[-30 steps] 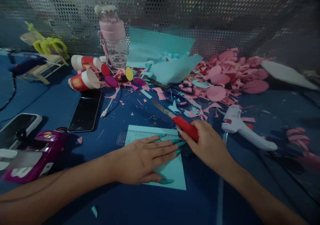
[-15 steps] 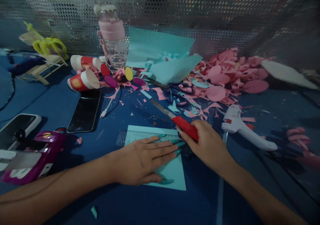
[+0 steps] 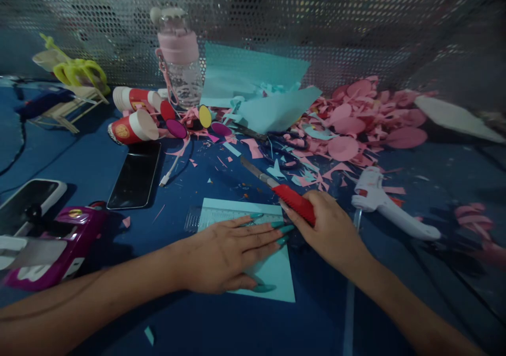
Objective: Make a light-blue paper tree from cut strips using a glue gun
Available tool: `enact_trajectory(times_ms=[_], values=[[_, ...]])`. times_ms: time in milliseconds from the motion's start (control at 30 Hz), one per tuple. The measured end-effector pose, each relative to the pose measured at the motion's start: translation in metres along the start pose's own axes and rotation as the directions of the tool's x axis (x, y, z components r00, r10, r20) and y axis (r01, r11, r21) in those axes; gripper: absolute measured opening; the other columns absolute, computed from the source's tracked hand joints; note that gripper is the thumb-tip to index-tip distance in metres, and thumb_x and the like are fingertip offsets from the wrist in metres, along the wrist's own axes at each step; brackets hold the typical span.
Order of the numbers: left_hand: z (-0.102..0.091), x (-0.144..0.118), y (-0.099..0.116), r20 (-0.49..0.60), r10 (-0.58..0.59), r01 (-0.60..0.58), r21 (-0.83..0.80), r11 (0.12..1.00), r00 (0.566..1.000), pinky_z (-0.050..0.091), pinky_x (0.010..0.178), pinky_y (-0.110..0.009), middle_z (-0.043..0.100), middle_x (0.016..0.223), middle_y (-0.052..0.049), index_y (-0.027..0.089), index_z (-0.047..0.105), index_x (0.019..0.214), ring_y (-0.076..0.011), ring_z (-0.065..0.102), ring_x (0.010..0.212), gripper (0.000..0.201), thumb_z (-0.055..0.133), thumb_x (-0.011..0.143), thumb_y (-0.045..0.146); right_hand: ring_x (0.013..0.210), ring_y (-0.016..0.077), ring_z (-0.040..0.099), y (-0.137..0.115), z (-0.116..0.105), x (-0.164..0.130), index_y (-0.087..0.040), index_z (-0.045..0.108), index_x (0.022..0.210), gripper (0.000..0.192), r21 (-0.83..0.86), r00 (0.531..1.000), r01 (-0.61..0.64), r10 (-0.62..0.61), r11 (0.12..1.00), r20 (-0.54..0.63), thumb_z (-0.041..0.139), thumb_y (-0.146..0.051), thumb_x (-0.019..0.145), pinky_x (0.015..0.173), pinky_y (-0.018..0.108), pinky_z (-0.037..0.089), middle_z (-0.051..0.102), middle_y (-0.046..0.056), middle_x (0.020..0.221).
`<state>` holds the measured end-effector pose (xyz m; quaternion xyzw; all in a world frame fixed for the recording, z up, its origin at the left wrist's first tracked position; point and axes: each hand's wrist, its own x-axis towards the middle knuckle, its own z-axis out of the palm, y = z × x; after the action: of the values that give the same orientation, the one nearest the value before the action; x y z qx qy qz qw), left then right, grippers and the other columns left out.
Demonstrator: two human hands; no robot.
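My left hand (image 3: 227, 253) lies flat, fingers stretched to the right, over a clear ruler (image 3: 193, 219) and a light teal sheet of paper (image 3: 276, 277). The ruler runs across the upper part of the sheet, and its left end sticks out past the paper. Most of its length is hidden under my fingers. My right hand (image 3: 330, 229) is wrapped round the red handle of a utility knife (image 3: 292, 202), just right of the ruler. The knife's blade is out and points up and to the left, above the paper's top edge.
A black phone (image 3: 136, 177), a purple toy-like device (image 3: 67, 245) and paper cups (image 3: 134, 127) lie left. Behind stand a pink-lidded bottle (image 3: 179, 56) and folded teal paper (image 3: 272, 108). Pink scraps (image 3: 351, 119) heap at back right, near a white glue gun (image 3: 391, 206).
Both hands, the knife, the ruler and the paper keep their places. The whole view has shifted very slightly.
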<state>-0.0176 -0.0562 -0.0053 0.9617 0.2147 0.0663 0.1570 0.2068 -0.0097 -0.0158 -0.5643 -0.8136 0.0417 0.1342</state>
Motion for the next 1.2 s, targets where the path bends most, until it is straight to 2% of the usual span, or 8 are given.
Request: enact_trajectory(times_ms=[1200], values=[[-0.0006, 0.0004, -0.0001, 0.011, -0.006, 0.006, -0.021, 1.000, 1.000, 0.010, 0.111, -0.036, 0.022, 0.144, -0.008, 0.011, 0.020, 0.137, -0.0175, 0.016, 0.134, 0.058, 0.030, 0.089, 0.042, 0.069, 0.0200, 0.052, -0.0018, -0.0028, -0.0003, -0.019, 0.043, 0.073, 0.030, 0.014, 1.000, 0.004, -0.004, 1.000, -0.003, 0.039, -0.047, 0.082, 0.058, 0.030, 0.038, 0.052, 0.005, 0.070]])
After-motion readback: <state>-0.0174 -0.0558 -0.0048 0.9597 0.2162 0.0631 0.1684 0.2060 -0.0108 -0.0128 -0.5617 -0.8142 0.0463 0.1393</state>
